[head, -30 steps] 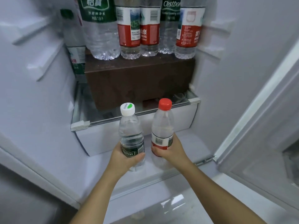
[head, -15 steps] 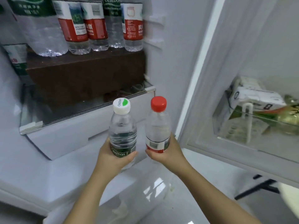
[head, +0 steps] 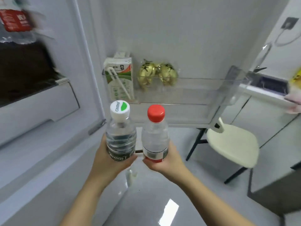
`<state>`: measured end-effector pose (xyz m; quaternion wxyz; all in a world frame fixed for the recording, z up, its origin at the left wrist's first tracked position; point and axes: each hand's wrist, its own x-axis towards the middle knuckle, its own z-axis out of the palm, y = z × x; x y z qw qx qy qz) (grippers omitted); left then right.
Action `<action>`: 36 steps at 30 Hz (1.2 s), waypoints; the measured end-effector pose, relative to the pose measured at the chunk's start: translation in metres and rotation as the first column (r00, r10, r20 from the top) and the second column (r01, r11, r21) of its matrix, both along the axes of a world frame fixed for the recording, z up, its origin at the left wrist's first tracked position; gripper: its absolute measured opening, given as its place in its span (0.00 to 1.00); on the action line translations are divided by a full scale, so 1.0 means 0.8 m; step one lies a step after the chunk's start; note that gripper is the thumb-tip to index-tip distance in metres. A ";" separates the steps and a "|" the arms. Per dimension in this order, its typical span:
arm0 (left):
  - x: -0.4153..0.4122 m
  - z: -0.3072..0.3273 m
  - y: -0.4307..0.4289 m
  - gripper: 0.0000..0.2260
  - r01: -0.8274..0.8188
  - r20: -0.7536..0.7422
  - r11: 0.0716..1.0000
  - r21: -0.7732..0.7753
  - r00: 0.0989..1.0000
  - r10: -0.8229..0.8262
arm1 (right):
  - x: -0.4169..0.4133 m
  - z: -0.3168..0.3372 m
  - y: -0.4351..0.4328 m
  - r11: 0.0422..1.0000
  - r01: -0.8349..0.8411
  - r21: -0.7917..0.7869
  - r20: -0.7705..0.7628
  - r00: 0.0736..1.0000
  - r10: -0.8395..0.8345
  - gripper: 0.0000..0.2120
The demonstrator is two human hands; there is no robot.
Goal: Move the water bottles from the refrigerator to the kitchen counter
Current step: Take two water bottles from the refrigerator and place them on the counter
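The white-capped bottle [head: 120, 132] and the red-capped bottle [head: 155, 136] are upright and side by side in the air, nearly touching, in front of the open refrigerator [head: 32, 144] and above the glossy grey floor [head: 146, 201]. The left hand [head: 104, 162] grips the white-capped bottle low down, its fingers curled round the dark green label and the thumb wrapping the front. The right hand [head: 166, 167] grips the red-capped bottle the same way, at the red-and-white label near its base. Both hands are closed snugly on their bottles, and the thumb tips come close together between the two.

Just behind the caps is the open door's clear door shelf [head: 195, 95]. A white and green drink carton [head: 119, 79] with a straw on its side stands at the left end of it, and two gold-wrapped items [head: 156, 73] lie beside the carton. To the left, inside the refrigerator, a white drawer [head: 40, 103] sits below a brown box [head: 24, 66], and a blurred red-labelled bottle [head: 16, 25] stands on that box. To the right, beyond the door, a cream chair [head: 231, 144] with black legs stands on the floor, near the door's lower corner and well apart from the hands.
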<state>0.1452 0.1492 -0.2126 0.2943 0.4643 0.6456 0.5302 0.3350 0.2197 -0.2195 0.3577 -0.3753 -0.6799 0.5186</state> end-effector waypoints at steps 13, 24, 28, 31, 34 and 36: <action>0.251 -0.011 0.041 0.27 0.399 -0.093 0.917 0.015 0.914 -0.396 | 0.258 0.008 -0.072 0.838 0.545 -0.032 0.024 0.838 -0.545 0.25; 0.438 -0.014 0.132 0.31 0.745 -0.027 0.667 -0.003 0.667 -0.745 | 0.413 0.007 -0.099 0.403 0.914 0.047 0.050 0.401 -0.915 0.21; 0.499 -0.016 0.136 0.28 0.793 -0.036 0.609 0.005 0.609 -0.793 | 0.458 0.006 -0.120 0.274 0.962 0.022 0.031 0.273 -0.962 0.22; 0.540 -0.016 0.130 0.27 0.833 -0.036 0.552 0.018 0.553 -0.833 | 0.489 0.001 -0.143 0.166 0.986 -0.004 -0.006 0.166 -0.986 0.25; 0.580 -0.009 0.106 0.25 0.875 -0.057 0.483 0.034 0.484 -0.873 | 0.520 -0.001 -0.174 0.107 0.994 -0.018 -0.023 0.106 -0.994 0.26; 0.608 -0.005 0.083 0.26 0.894 -0.044 0.445 0.055 0.448 -0.893 | 0.541 0.000 -0.201 0.082 0.996 -0.023 -0.042 0.081 -0.996 0.27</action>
